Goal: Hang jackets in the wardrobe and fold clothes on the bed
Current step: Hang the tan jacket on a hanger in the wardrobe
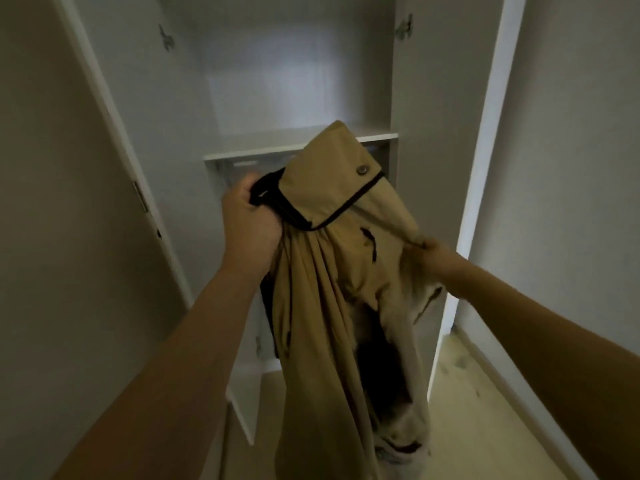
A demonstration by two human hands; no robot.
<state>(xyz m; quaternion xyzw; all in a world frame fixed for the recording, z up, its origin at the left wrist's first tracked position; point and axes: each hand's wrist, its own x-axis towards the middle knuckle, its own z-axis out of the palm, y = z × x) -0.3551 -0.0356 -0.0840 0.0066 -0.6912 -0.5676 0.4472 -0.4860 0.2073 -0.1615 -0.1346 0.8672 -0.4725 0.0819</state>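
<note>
The left hand (251,220) is gripping the tan jacket (343,271) by its black collar edge, keeping it raised in front of the open wardrobe (433,116). The right hand (433,252) is pinching the fabric out to the side, probably spreading the bunched cloth before hanging. The wardrobe's upper compartment, above the shelf (263,147), is showing no clothes; no hanger or rail is visible.
</note>
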